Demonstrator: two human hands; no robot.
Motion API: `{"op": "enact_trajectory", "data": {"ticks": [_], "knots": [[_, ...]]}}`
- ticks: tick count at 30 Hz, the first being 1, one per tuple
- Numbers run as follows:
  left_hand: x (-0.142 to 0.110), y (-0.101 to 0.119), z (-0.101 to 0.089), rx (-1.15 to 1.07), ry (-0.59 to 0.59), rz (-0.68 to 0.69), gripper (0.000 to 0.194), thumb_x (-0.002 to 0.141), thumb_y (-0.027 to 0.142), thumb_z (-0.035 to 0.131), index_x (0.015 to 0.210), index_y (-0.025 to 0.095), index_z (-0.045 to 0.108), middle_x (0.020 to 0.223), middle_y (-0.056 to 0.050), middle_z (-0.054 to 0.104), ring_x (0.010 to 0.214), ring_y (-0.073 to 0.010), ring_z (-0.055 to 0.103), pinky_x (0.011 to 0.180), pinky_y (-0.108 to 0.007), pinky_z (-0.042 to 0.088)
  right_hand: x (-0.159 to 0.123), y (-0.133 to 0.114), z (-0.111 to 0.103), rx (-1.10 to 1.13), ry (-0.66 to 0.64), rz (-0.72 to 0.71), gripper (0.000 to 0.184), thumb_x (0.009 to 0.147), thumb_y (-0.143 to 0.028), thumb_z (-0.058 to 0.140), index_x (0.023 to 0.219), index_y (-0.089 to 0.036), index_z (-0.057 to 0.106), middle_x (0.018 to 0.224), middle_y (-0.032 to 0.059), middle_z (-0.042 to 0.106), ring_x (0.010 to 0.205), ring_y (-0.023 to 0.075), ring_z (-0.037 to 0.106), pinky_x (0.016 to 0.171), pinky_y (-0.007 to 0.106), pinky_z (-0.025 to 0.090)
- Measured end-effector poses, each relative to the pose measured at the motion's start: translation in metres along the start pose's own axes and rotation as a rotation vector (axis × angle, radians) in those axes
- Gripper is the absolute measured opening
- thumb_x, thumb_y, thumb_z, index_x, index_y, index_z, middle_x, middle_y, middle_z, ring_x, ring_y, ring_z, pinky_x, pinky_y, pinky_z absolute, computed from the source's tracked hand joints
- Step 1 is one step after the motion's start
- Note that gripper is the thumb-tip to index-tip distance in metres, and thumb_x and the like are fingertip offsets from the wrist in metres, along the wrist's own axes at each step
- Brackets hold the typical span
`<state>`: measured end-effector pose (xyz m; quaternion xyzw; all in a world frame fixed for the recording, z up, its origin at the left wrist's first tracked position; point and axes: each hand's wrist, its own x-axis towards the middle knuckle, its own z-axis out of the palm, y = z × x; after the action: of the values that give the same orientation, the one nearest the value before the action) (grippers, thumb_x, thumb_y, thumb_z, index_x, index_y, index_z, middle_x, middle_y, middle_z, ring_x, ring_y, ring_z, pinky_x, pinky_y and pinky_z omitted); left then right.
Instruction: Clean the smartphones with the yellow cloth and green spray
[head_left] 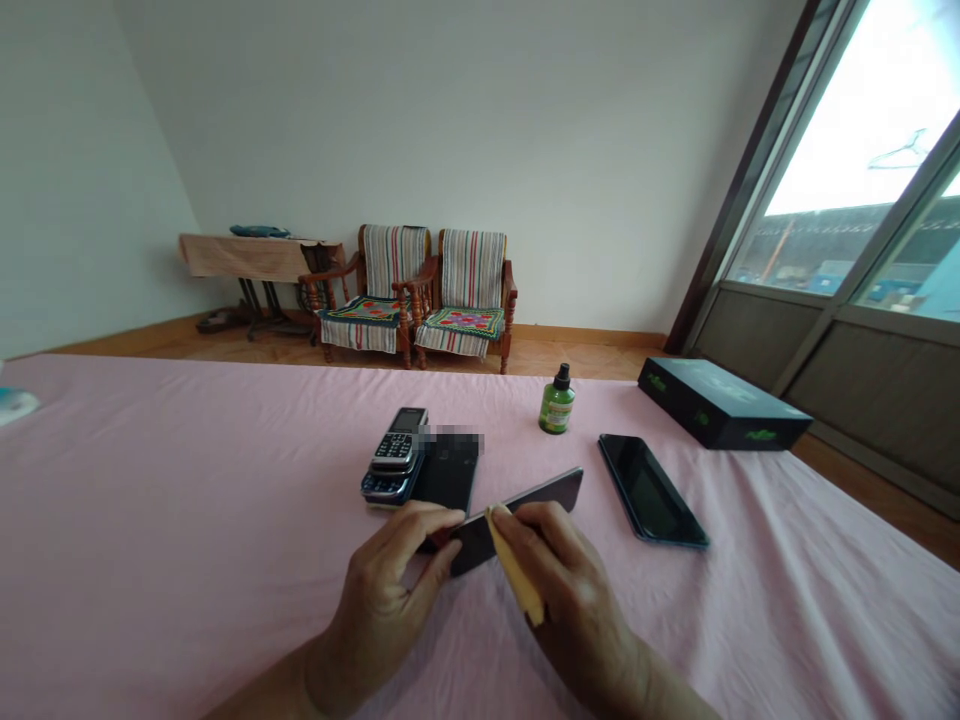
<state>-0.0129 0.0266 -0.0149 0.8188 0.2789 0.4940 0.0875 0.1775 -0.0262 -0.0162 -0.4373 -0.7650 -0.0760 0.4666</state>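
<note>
Currently, phone: I have it held up over the pink sheet, just in front of the dark slab and left of the tablet; whether its lower edge rests on the sheet, I cannot tell.
Left grip: clamped on the phone's left end, thumb and finger pinching it.
Right grip: closed on the yellow cloth, which I have against the phone's upper edge near mid-length; its loose part hangs toward me.
Phone's long axis: slants from lower left to upper right in my view, the right end sticking out free past my right grip.
Phone's facing: tipped up on a long side, a dark face toward me, a paler edge uppermost; which end is its top, I cannot make out.
Wiping stroke: I judge this to be edge wiping, best done along the long axis, with the cloth folded snugly over the rim and light, even pressure.
Steadying pinch: I would want it firm, since pressing near the free end could twist the phone.
Loose cloth: better gathered into the palm, so it does not snag.
</note>
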Motion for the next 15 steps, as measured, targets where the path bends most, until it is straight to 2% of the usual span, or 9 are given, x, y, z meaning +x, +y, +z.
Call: {"op": "enact_trajectory", "data": {"ticks": [8, 15], "knots": [[-0.0008, -0.0011, 0.0001, -0.038, -0.002, -0.010, 0.018, 0.087, 0.007, 0.059, 0.101, 0.019, 0.064, 0.090, -0.005, 0.067, 0.084, -0.0170, 0.067, 0.074, -0.024, 0.054, 0.0041, 0.0000, 0.0042, -0.025, 0.000, -0.015, 0.033, 0.091, -0.005, 0.042, 0.117, -0.012, 0.061, 0.089, 0.0121, 0.062, 0.077, 0.0218, 0.061, 0.064, 0.035, 0.058], [0.0018, 0.0019, 0.0003, -0.062, 0.006, -0.002, 0.018, 0.087, 0.007, 0.058, 0.099, 0.019, 0.064, 0.088, -0.005, 0.067, 0.082, -0.0170, 0.067, 0.072, -0.024, 0.055, 0.0016, -0.0036, 0.0075, 0.003, -0.052, -0.010, 0.043, 0.085, 0.002, 0.040, 0.121, -0.014, 0.056, 0.096, 0.0123, 0.062, 0.084, 0.0228, 0.061, 0.068, 0.037, 0.059]]}}
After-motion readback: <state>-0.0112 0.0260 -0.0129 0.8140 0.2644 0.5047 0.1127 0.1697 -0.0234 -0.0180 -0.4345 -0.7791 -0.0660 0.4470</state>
